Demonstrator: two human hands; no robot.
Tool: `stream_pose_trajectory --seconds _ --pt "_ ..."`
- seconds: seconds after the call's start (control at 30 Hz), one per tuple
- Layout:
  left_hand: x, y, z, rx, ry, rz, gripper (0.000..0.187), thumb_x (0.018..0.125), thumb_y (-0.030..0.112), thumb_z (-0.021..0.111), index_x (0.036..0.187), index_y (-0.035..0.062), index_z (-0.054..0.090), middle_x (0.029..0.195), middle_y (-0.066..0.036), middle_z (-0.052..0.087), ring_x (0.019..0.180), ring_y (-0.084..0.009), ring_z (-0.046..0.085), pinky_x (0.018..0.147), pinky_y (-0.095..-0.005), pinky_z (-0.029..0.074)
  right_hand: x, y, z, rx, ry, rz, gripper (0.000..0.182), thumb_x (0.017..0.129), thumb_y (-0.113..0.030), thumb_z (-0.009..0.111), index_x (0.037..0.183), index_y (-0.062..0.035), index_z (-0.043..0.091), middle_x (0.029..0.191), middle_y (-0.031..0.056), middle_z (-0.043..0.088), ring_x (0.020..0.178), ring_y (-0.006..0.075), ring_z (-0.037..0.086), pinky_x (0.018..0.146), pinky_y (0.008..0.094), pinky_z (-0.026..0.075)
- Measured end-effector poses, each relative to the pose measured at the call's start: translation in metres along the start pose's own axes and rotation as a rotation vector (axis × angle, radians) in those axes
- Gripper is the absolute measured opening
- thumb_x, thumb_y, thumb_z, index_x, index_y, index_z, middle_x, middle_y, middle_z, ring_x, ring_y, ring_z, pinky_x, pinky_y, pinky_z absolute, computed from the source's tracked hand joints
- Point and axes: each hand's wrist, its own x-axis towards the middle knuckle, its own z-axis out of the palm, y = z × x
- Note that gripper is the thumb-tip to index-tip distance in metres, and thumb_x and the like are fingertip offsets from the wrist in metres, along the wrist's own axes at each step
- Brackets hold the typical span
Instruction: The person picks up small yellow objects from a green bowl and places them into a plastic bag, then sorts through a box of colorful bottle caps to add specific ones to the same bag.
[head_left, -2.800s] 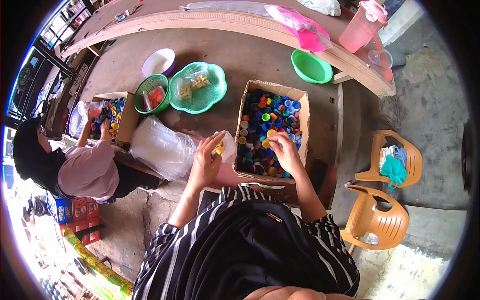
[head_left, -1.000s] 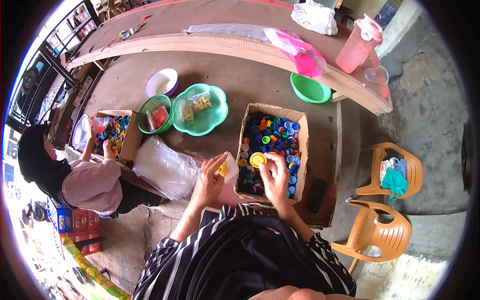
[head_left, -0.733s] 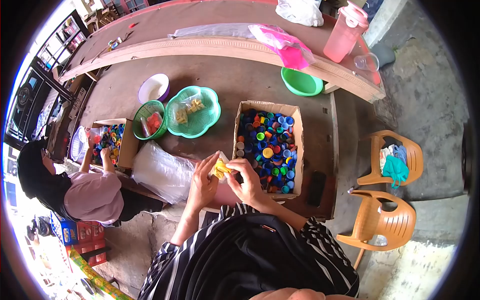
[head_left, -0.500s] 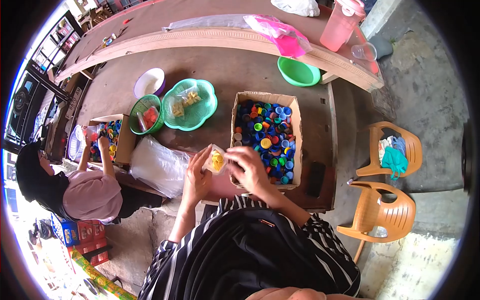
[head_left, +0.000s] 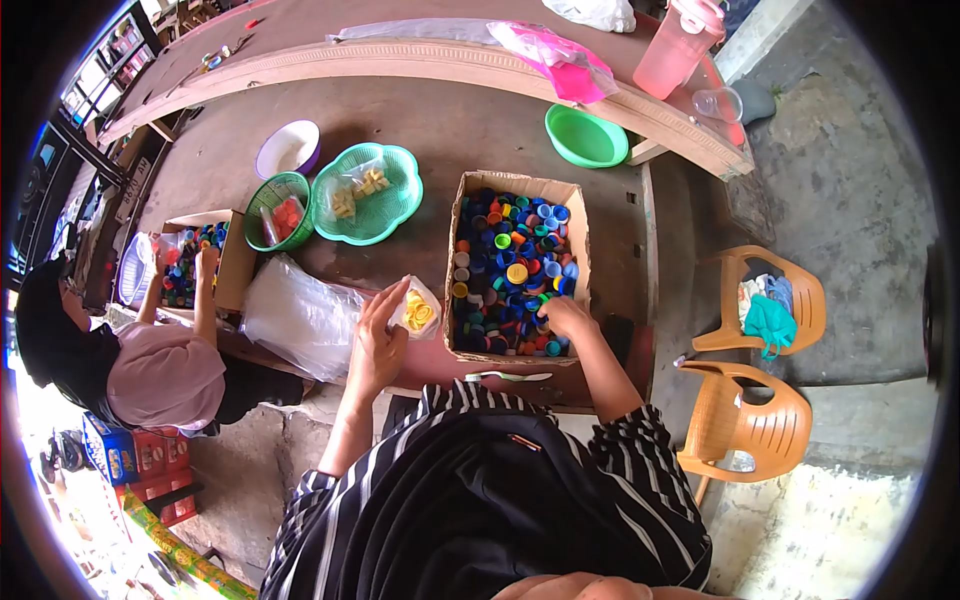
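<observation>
A small clear plastic bag with yellow caps (head_left: 418, 311) is held by my left hand (head_left: 378, 338), its fingers and thumb closed at the bag's left side. Over the lower right part of a cardboard box (head_left: 584, 250) is my right hand (head_left: 566, 316), fingertips down among the bottle caps (head_left: 516, 273) of many colours. Those fingers are bent together; whether they hold a cap is too small to tell. Left of the bag lies a pile of clear plastic bags (head_left: 300, 318). A knife-like tool (head_left: 510, 377) lies at the table edge below the box.
Left on the table are a green flower-shaped basket (head_left: 385, 228) with bagged pale caps, a green basket (head_left: 290, 185) with red caps and a white-purple bowl (head_left: 290, 150). A green basin (head_left: 587, 137) stands behind. A co-worker (head_left: 165, 375) handles caps at another box (head_left: 236, 262).
My right hand has moved from beside the small bag rightwards into the box of caps. My left hand still holds the bag. The whole view has shifted slightly.
</observation>
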Motion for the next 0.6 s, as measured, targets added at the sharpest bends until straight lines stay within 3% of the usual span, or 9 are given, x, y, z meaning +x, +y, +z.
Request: stream_pose_trajectory --seconds 0.03,0.07,0.1,0.2,0.23,0.3,0.43,0.5,0.6 --pt "0.0 -0.001 0.0 0.012 0.003 0.012 0.073 0.069 -0.01 0.045 0.14 0.0067 0.055 0.131 -0.018 0.06 0.115 -0.0354 0.056 0.089 -0.0358 0.05 0.004 -0.003 -0.014 0.005 -0.032 0.009 0.045 0.084 0.006 0.052 0.121 -0.0137 0.069 0.116 0.0194 0.068 0.11 0.0375 0.064 0.092 0.0433 0.052" --pt "-0.001 -0.001 0.001 0.004 0.01 0.013 0.073 0.069 -0.01 0.045 0.14 0.0067 0.055 0.131 -0.018 0.06 0.115 -0.0353 0.056 0.088 -0.0357 0.05 0.038 0.027 0.008 0.019 0.096 -0.163 0.046 0.084 0.006 0.053 0.123 -0.0116 0.068 0.114 0.0204 0.068 0.109 0.0372 0.065 0.092 0.0428 0.052" --pt "-0.002 0.0 0.0 -0.001 0.015 0.012 0.073 0.069 -0.01 0.045 0.14 0.0067 0.055 0.131 -0.018 0.06 0.114 -0.0352 0.057 0.087 -0.0356 0.05 0.03 0.014 -0.017 0.118 0.032 -0.102 0.047 0.082 0.008 0.054 0.124 -0.0094 0.067 0.118 0.0202 0.067 0.112 0.0362 0.063 0.094 0.0407 0.051" --pt "-0.004 -0.002 -0.002 0.001 0.034 -0.004 0.073 0.069 -0.01 0.045 0.139 0.0068 0.055 0.131 -0.017 0.06 0.113 -0.0349 0.057 0.084 -0.0353 0.051 0.033 0.016 -0.042 0.207 0.25 -0.31 0.048 0.082 0.013 0.05 0.121 -0.0077 0.068 0.129 0.0197 0.06 0.12 0.0336 0.059 0.099 0.0367 0.047" --pt "-0.005 -0.003 -0.003 0.003 0.04 -0.01 0.073 0.069 -0.01 0.044 0.139 0.0069 0.055 0.131 -0.017 0.06 0.112 -0.0348 0.057 0.083 -0.0352 0.051 0.03 0.015 -0.048 0.207 0.346 -0.361 0.041 0.081 0.009 0.054 0.116 -0.0063 0.071 0.113 0.0197 0.068 0.111 0.0356 0.063 0.095 0.0396 0.05" --pt "-0.006 -0.001 -0.004 0.006 0.04 -0.029 0.073 0.069 -0.01 0.044 0.139 0.0069 0.055 0.131 -0.017 0.06 0.111 -0.0345 0.057 0.08 -0.0347 0.051 0.023 0.008 -0.059 0.102 0.125 -0.174 0.04 0.081 0.01 0.053 0.111 -0.0078 0.073 0.115 0.017 0.069 0.105 0.0313 0.066 0.09 0.0378 0.052" --pt "-0.005 0.0 -0.002 -0.017 0.034 -0.035 0.073 0.07 -0.011 0.044 0.139 0.007 0.056 0.131 -0.016 0.061 0.108 -0.0336 0.058 0.075 -0.0339 0.051 0.025 0.009 -0.015 -0.13 -0.309 -0.172 0.032 0.077 0.004 0.057 0.096 -0.0115 0.078 0.101 0.0126 0.074 0.097 0.0271 0.07 0.082 0.0386 0.055" --pt "-0.004 0.001 0.0 -0.008 0.038 -0.023 0.073 0.07 -0.012 0.044 0.139 0.0069 0.056 0.131 -0.016 0.061 0.108 -0.0333 0.058 0.075 -0.0337 0.05 0.019 -0.002 0.008 -0.329 -0.288 -0.044 0.034 0.08 0.0 0.059 0.103 -0.0161 0.077 0.106 0.0111 0.073 0.099 0.0282 0.07 0.082 0.0393 0.055" --pt "-0.001 0.006 0.001 -0.016 0.032 -0.041 0.072 0.07 -0.012 0.044 0.139 0.007 0.056 0.13 -0.016 0.061 0.109 -0.0334 0.058 0.077 -0.0337 0.05 0.042 0.011 0.018 -0.297 -0.177 -0.079 0.039 0.082 -0.001 0.06 0.113 -0.0202 0.074 0.111 0.0118 0.072 0.101 0.0311 0.069 0.084 0.0411 0.055"
